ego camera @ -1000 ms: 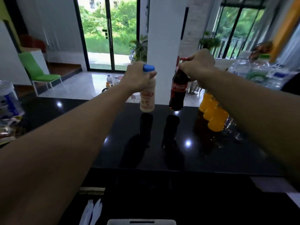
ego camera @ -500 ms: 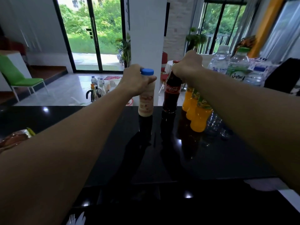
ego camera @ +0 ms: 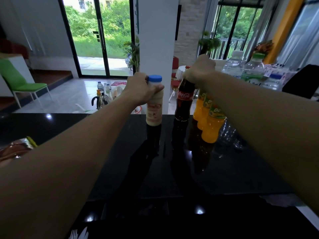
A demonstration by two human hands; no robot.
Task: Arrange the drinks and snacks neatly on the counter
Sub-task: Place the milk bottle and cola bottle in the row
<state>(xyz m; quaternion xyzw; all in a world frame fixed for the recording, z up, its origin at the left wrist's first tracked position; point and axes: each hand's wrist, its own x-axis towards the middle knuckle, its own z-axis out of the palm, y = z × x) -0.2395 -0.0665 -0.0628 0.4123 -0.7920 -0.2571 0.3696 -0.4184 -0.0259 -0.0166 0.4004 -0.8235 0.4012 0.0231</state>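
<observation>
My left hand (ego camera: 140,91) grips the neck of a cream-coloured bottle with a blue cap (ego camera: 154,110), which stands on the black counter (ego camera: 103,152) near its far edge. My right hand (ego camera: 201,73) holds the top of a cola bottle (ego camera: 183,104), hiding its cap; the bottle stands upright just right of the cream one. Three orange drink bottles (ego camera: 209,128) stand in a row right beside the cola, partly hidden by my right forearm. Clear water bottles (ego camera: 252,71) stand behind them at the far right.
A shiny snack packet (ego camera: 15,149) lies at the counter's left edge, partly under my left arm. White plastic forks (ego camera: 78,234) show at the bottom edge. A white pillar (ego camera: 158,40) rises just beyond the counter. A dark chair back (ego camera: 301,83) is at far right.
The two bottles have come down onto the counter and sit closer to the orange bottles. The view has shifted right, and the jar at the left edge has left the frame.
</observation>
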